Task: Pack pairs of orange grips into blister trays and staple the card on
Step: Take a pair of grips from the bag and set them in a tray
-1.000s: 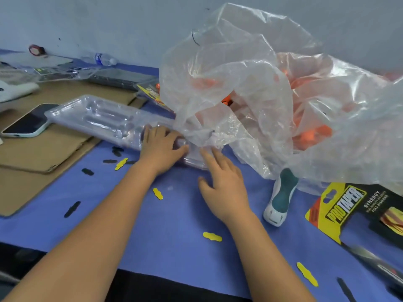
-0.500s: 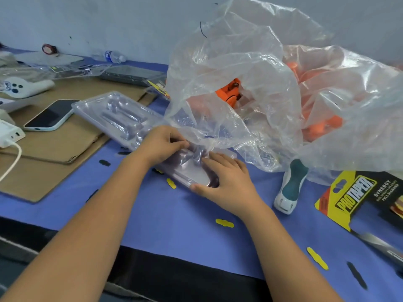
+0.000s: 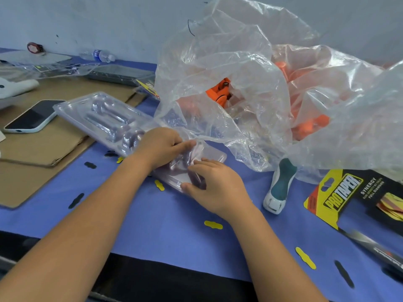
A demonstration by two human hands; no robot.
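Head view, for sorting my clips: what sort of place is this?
Probably a small hand-packing workbench: clear blister trays, a big plastic bag of orange grips, printed cards and a stapler.

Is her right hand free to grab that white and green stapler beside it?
Probably not straight away. The right hand is pinching the clear blister tray and would have to let go. Otherwise the way looks free: the stapler lies uncovered on the blue table.

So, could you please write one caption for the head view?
Both hands, left hand and right hand, hold a clear blister tray beside a bag of orange grips.
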